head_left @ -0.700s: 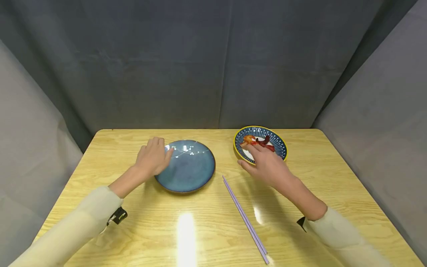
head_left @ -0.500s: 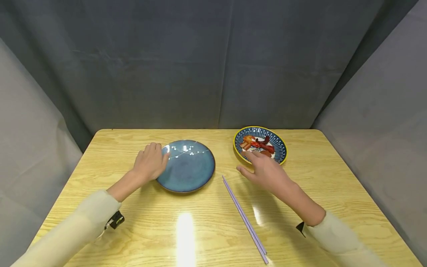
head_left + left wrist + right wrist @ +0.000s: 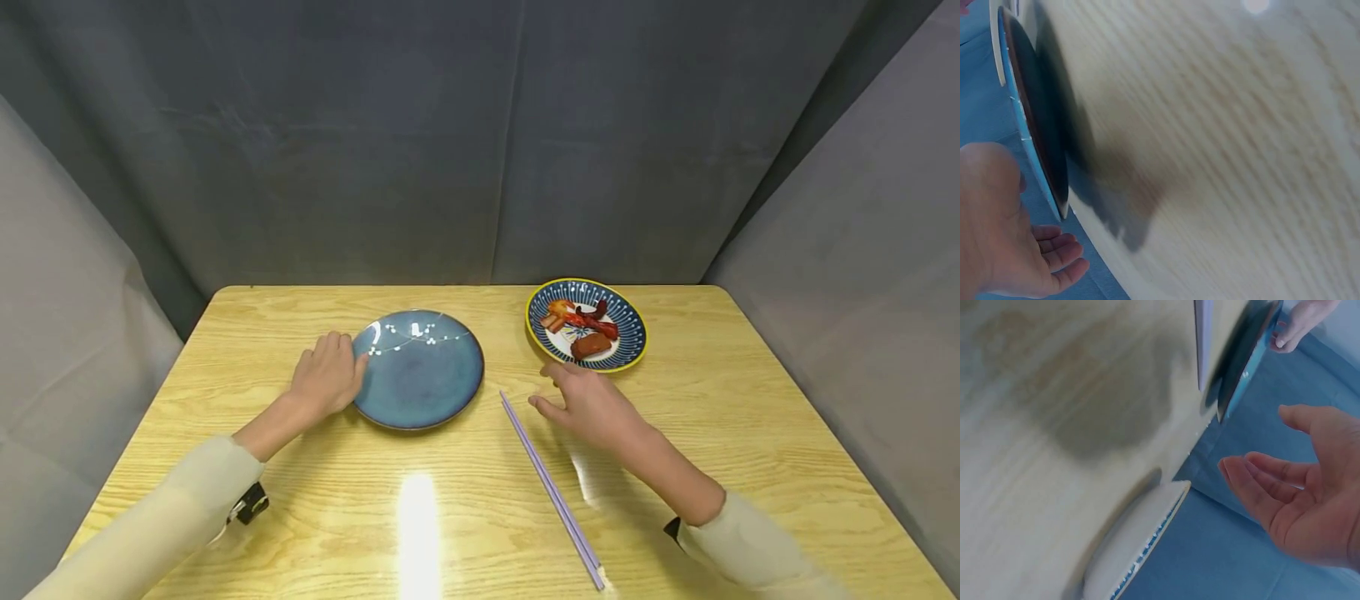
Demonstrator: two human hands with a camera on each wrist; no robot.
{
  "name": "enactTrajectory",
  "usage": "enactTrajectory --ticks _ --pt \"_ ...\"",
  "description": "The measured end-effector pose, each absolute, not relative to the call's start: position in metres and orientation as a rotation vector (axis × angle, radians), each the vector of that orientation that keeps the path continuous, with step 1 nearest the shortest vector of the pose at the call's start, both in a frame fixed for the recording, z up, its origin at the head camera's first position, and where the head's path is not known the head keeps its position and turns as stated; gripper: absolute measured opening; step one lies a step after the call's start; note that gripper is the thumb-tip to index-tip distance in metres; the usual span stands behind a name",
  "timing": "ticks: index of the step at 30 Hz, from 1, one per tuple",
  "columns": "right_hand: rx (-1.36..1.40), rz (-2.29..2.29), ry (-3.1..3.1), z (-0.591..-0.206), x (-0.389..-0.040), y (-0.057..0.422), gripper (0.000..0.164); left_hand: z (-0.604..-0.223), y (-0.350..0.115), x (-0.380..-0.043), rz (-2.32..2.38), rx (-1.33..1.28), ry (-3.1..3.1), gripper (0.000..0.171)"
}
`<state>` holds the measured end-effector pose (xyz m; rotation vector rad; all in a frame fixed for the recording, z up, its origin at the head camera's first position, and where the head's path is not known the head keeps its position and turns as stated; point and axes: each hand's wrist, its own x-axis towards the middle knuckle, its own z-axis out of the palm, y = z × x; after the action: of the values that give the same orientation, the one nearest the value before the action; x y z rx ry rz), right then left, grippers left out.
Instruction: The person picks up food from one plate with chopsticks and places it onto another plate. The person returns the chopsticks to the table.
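My left hand is at the left rim of a round blue plate with a white blossom branch on it. In the left wrist view its loosely bent fingers hold nothing and lie just past the plate's edge. My right hand hovers in front of a yellow-rimmed, blue-patterned dish, thumb and fingers apart with nothing between them. In that dish lie a brown oblong food piece and several red and orange pieces. The right wrist view shows the relaxed palm and fingers beyond the dish's edge.
A pair of lilac chopsticks lies slanted on the light wooden table, between the plate and the right forearm. Grey curtains hang behind the table and along both sides.
My right hand has drawn back from over the patterned dish, uncovering the food in it. My left hand has slid left and slightly nearer, off the blue plate's surface. Both dishes and the chopsticks stay put.
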<state>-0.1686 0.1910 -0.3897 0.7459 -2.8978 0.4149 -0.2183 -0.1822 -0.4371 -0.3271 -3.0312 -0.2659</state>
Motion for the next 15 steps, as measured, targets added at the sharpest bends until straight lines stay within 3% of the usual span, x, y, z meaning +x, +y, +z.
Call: enactTrajectory --ticks 15 --pt "0.650 0.607 -3.252 -0.421 -0.144 0.179 0.047 -0.450 -0.187 -0.217 -0.246 -0.330 -3.028 0.034"
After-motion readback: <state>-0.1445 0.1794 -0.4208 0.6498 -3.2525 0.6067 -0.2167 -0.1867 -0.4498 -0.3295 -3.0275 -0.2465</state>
